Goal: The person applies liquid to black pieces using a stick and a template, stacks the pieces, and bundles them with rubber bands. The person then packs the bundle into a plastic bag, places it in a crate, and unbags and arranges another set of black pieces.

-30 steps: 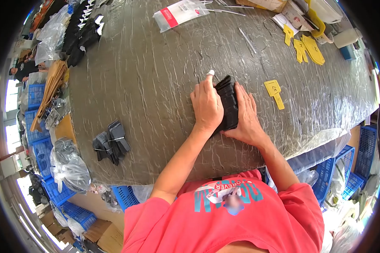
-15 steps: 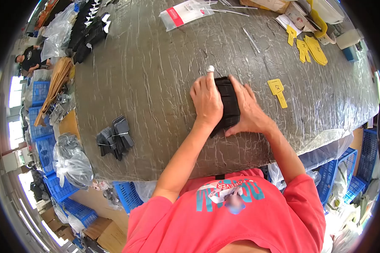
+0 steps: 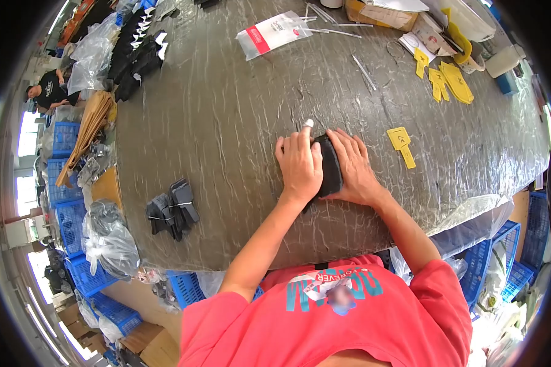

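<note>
A stack of black fabric pieces (image 3: 330,170) stands on the table in front of me, between my two hands. My left hand (image 3: 300,168) presses against its left side; one finger has a white covering on the tip. On the other side, my right hand (image 3: 357,174) wraps round the stack's right edge, thumb at the near end and fingers at the far end. The hands hide parts of both sides of the stack. Two tied bundles of dark pieces (image 3: 182,200) lie off to the left. Right of my hands is a yellow template (image 3: 400,140) with writing on it.
Further back lie a clear plastic bag with a red label (image 3: 269,35), thin white strips (image 3: 364,72) and more yellow templates (image 3: 456,82). Black pieces (image 3: 138,61) are piled at the far left edge. Blue crates (image 3: 71,223) and another person (image 3: 50,90) are beyond the table.
The black stack looks narrower from above, and my hands are closer together around it. The whole view has shifted slightly, so everything on the table sits a little lower.
</note>
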